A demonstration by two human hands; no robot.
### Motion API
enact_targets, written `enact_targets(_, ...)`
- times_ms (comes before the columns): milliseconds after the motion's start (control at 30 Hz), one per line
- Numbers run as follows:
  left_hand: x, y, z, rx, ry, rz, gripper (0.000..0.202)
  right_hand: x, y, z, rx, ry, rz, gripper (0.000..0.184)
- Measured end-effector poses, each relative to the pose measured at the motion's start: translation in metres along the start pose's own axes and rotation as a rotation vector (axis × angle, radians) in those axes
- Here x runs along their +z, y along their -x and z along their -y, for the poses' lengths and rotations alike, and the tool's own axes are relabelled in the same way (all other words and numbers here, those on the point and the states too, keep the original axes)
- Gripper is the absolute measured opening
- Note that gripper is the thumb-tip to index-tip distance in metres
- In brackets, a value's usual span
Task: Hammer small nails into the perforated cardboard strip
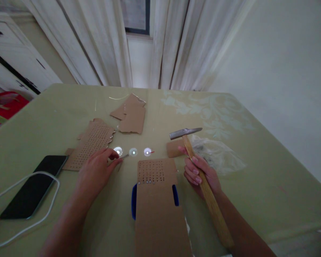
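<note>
My right hand point(199, 172) is wrapped round the wooden handle of a hammer point(192, 150), whose steel head points left above the table. My left hand point(97, 169) pinches a thin nail point(123, 156) just left of three bright light spots point(133, 152) on the table. Between my hands lies a long cardboard strip point(159, 207) punched with rows of holes near its far end, resting on a blue object point(134, 200).
A perforated cardboard sheet point(92, 142) lies to the left, with torn cardboard pieces point(131, 116) farther back. A black phone point(34, 185) with a white cable point(21, 200) sits at the near left. A clear plastic bag point(216, 153) lies beyond my right hand. Curtains hang behind the green table point(256, 160).
</note>
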State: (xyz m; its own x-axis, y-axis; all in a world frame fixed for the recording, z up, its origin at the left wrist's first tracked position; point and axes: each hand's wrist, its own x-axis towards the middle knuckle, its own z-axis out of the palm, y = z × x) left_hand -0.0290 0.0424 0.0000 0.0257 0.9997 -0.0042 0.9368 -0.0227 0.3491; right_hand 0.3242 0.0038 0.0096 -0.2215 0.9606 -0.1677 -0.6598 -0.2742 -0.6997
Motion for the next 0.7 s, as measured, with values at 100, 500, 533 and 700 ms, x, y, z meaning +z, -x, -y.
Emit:
enact_targets(100,-0.009,0.000,0.005,-0.032,0.004,0.064,0.024,0.000,0.000,0.000,-0.002,0.002,-0.002,0.033)
enact_targets(500,-0.006,0.007,0.000,0.015,0.027,0.177,0.023,-0.003,-0.002,-0.003,-0.003,0.041,-0.012,0.033)
enact_targets(533,-0.004,0.008,0.000,0.027,0.014,0.191,0.022,-0.003,-0.002,-0.003,-0.003,0.043,-0.008,0.032)
enact_targets(700,0.006,0.009,-0.004,0.132,-0.005,0.122,0.026,-0.004,-0.004,-0.006,0.001,0.045,0.005,0.031)
